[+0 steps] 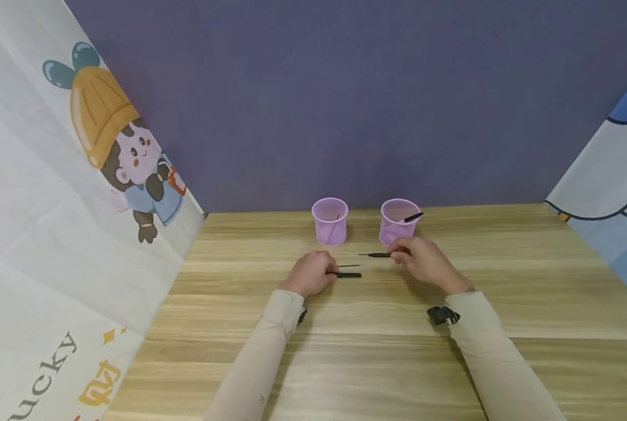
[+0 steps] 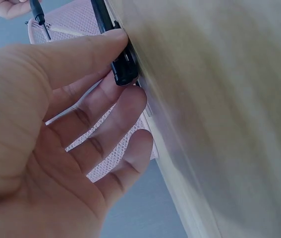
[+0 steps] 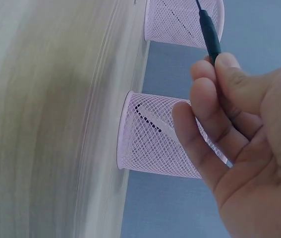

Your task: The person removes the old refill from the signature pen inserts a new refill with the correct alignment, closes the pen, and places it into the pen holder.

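Note:
My left hand [image 1: 309, 273] pinches a black pen [image 1: 351, 275] between thumb and fingers, low at the tabletop. In the left wrist view the clip end of the pen [image 2: 124, 70] shows under the thumb. My right hand [image 1: 423, 261] holds a small black screwdriver [image 1: 379, 255] by its handle end, its thin shaft pointing left. The right wrist view shows the screwdriver [image 3: 209, 35] between thumb and index finger, other fingers loosely bent. Just beyond the pen lies a thin dark rod [image 1: 349, 266]; its left end is hidden by the left hand.
Two pink mesh cups stand at the table's back. The left cup [image 1: 330, 233] holds a thin dark stick. In the right cup [image 1: 389, 230] leans a pen [image 1: 413, 217] with a black end above the rim. A dark panel [image 1: 366, 105] rises behind the wooden table [image 1: 355, 362].

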### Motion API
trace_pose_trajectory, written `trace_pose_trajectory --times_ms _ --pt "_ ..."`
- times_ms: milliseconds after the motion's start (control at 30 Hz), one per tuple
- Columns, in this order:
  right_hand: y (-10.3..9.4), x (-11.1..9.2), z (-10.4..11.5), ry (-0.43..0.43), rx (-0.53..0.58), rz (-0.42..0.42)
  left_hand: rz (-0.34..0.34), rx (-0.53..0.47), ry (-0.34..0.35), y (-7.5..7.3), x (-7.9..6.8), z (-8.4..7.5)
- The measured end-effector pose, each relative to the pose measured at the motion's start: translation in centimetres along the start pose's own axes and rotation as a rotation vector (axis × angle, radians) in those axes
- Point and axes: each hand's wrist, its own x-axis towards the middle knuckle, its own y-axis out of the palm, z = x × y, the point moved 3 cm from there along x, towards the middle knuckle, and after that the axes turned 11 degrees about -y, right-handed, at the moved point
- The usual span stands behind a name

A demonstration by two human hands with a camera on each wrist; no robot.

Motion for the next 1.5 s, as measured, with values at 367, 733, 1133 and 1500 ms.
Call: trace_pose_trajectory --times_ms 367,733,1133,1500 --pt "-0.4 -0.1 -0.2 0.006 -0.023 0.008 -0.04 -0.008 0.007 -0.1 0.0 0.0" --pt "-1.1 -0.2 -0.7 0.049 0.001 -0.005 -0.095 -0.071 -0.015 -0.3 0.3 0.1" --pt "-1.6 -0.4 -0.6 0.036 0.002 -0.031 -0.147 -0.099 -0.003 -0.4 0.3 0.5" --pt "-2.0 -0.6 -0.7 0.024 0.0 -0.045 -0.169 -0.093 0.01 -0.7 0.2 0.2"
